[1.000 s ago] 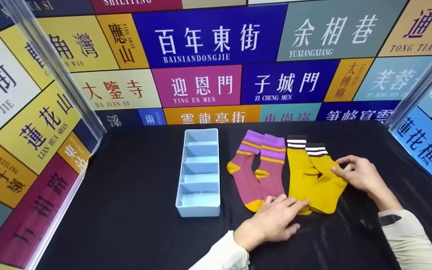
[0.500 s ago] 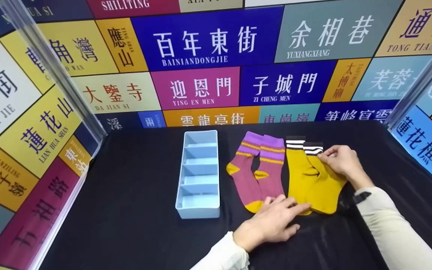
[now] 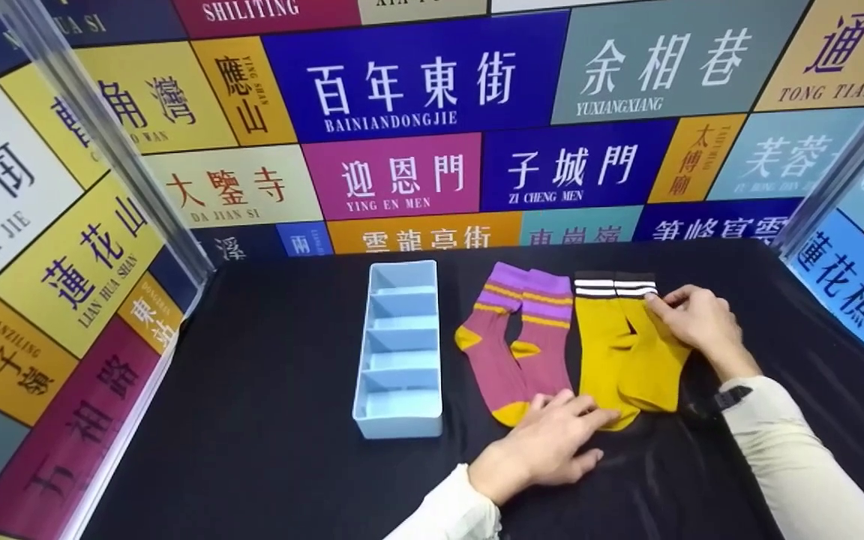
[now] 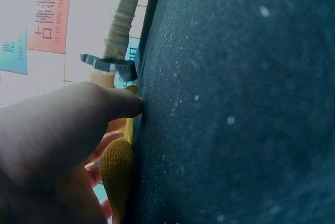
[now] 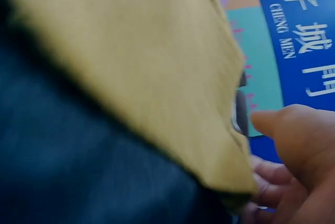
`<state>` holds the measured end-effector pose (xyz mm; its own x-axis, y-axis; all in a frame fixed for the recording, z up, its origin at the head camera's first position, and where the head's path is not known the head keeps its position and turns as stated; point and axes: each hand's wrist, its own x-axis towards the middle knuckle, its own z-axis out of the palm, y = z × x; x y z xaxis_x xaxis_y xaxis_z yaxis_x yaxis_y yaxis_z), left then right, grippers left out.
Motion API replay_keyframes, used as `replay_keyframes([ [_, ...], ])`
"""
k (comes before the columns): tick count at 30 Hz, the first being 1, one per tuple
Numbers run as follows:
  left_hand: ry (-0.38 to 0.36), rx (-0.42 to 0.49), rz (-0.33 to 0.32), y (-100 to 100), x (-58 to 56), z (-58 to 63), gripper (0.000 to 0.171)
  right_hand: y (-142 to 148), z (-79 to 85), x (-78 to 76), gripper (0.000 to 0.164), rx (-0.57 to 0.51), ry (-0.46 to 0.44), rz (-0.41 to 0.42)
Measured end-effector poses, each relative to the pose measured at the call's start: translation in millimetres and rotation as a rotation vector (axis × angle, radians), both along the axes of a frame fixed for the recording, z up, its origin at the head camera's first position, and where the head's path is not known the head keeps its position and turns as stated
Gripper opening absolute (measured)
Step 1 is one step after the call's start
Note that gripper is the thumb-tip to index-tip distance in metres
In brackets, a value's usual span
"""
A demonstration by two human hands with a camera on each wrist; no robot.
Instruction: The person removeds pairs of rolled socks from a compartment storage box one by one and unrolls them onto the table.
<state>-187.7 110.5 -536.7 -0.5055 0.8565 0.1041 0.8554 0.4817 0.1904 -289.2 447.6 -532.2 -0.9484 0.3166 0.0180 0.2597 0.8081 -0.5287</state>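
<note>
Two yellow socks with black-and-white striped cuffs lie side by side on the black cloth. My right hand (image 3: pixel 706 322) pinches the outer edge of the right yellow sock (image 3: pixel 653 367) just below its cuff. That sock's foot partly overlaps the left yellow sock (image 3: pixel 598 345). My left hand (image 3: pixel 541 442) rests with relaxed fingers at the left yellow sock's toe, close to the purple socks' toes. In the left wrist view a yellow toe (image 4: pixel 116 171) shows beyond my thumb. Yellow fabric (image 5: pixel 146 67) fills much of the right wrist view, beside my fingers.
A pair of purple socks (image 3: pixel 488 360) with yellow heels and toes lies left of the yellow pair. Further left stands a light blue box (image 3: pixel 402 427) with several compartments. Printed panels (image 3: pixel 394 172) wall the black-covered table (image 3: pixel 267 420) at the back and sides.
My right hand has moved up from the right yellow sock's side to near its cuff. That sock has shifted upward, so both cuffs now sit level. My left hand has stayed put.
</note>
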Motion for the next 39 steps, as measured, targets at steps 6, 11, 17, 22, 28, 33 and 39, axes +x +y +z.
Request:
replay_keyframes([
  [6, 0.006, 0.007, -0.001, -1, 0.1, 1.7, 0.054, 12, 10.3, 40.2, 0.087, 0.042, -0.139, 0.018],
  [11, 0.011, 0.023, 0.000, -6, -1.4, 2.0, 0.054, 2, 10.9, 70.9, 0.080, 0.023, -0.219, 0.111],
  [17, 0.015, 0.028, 0.029, -13, -3.8, 1.7, 0.053, -27, 4.5, 87.2, 0.042, -0.072, -0.153, 0.285],
  [22, 0.020, 0.036, 0.033, -13, -3.9, -0.8, 0.053, -27, 8.5, 89.9, 0.029, -0.085, -0.148, 0.330],
  [28, -0.001, 0.041, 0.028, -10, -2.7, -2.5, 0.047, -11, 11.4, 93.7, 0.026, -0.109, -0.206, 0.324],
  [33, 0.011, 0.027, 0.047, -11, -5.9, -0.9, 0.043, -11, 16.3, 88.0, 0.028, -0.137, -0.258, 0.404],
  [39, -0.001, 0.017, 0.046, -14, -12.3, 3.7, 0.043, -19, 28.8, 76.8, 0.044, -0.077, -0.298, 0.450],
])
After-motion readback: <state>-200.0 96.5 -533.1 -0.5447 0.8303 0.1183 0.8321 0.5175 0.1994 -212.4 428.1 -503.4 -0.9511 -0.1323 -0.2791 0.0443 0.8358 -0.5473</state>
